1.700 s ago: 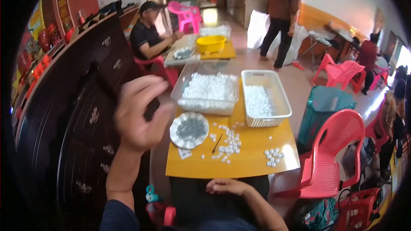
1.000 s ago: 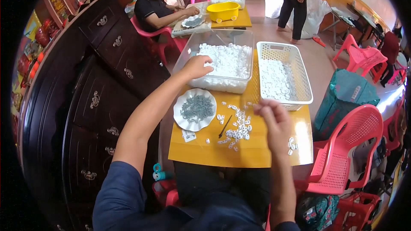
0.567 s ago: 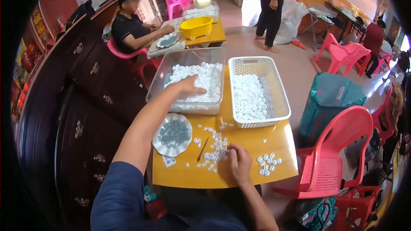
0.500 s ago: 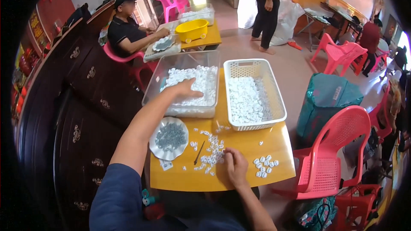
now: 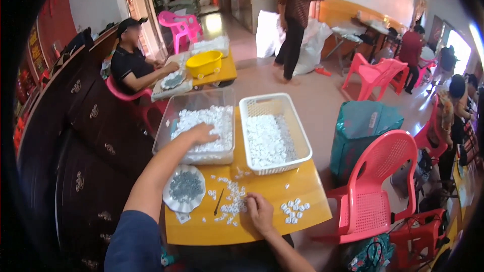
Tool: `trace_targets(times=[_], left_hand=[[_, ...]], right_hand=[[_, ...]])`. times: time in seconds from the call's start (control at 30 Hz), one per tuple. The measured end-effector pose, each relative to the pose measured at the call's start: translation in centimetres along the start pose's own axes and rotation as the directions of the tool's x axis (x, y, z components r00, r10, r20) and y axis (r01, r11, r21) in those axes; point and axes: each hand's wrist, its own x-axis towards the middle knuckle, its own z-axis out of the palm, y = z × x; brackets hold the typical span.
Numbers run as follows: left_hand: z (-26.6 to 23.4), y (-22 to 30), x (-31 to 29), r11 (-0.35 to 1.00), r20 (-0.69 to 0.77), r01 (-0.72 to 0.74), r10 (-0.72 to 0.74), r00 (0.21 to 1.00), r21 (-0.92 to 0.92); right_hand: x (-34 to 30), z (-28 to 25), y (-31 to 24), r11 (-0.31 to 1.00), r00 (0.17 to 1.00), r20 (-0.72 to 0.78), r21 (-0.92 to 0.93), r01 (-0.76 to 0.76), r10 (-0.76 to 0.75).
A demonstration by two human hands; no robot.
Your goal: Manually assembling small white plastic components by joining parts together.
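My left hand reaches into a clear plastic bin and rests on a heap of small white pieces. Its fingers look spread, the tips partly hidden among the pieces. On the yellow-brown table, my right hand is closed, thumb against curled fingers; anything inside is hidden. Right beside it lies a loose scatter of white pieces. A thin dark pointed tool lies left of that scatter. A fluted white dish of small grey parts stands near my left forearm.
A white basket with more white pieces stands right of the bin. Several pieces sit in a group at the table's right. Pink chairs, a teal package and a dark cabinet surround it. A seated co-worker works ahead.
The view has tilted up, so the table sits lower and farther left. My left hand stays in the bin and my right hand stays closed by the scatter. The standing person has turned.
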Motion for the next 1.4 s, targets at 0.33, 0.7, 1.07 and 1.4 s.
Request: trace_targets(times=[0.33, 0.7, 1.07, 1.4], left_hand=[[-0.8, 1.6, -0.1, 0.998, -0.080, -0.058, 0.059, 0.995, 0.008], [-1.8, 2.4, -1.5, 0.998, -0.159, 0.048, -0.043, 0.986, 0.030], [-5.4, 1.4, -3.6, 0.999, -0.505, 0.038, -0.029, 0.862, 0.009], [-7.9, 6.1, -7.6, 0.998, -0.590, 0.019, -0.055, 0.805, -0.066]], right_hand=[[0.1, -0.1, 0.0, 0.998, 0.998, 0.013, 0.019, -0.054, 0.054], [-0.5, -0.2, -0.6, 0.998, 0.998, 0.013, 0.006, -0.066, 0.066], [-0.5, 0.2, -0.5, 0.986, 0.991, 0.026, 0.098, -0.134, 0.132], [-0.4, -0.1, -0.5, 0.992, 0.995, -0.020, 0.090, -0.092, 0.094]])
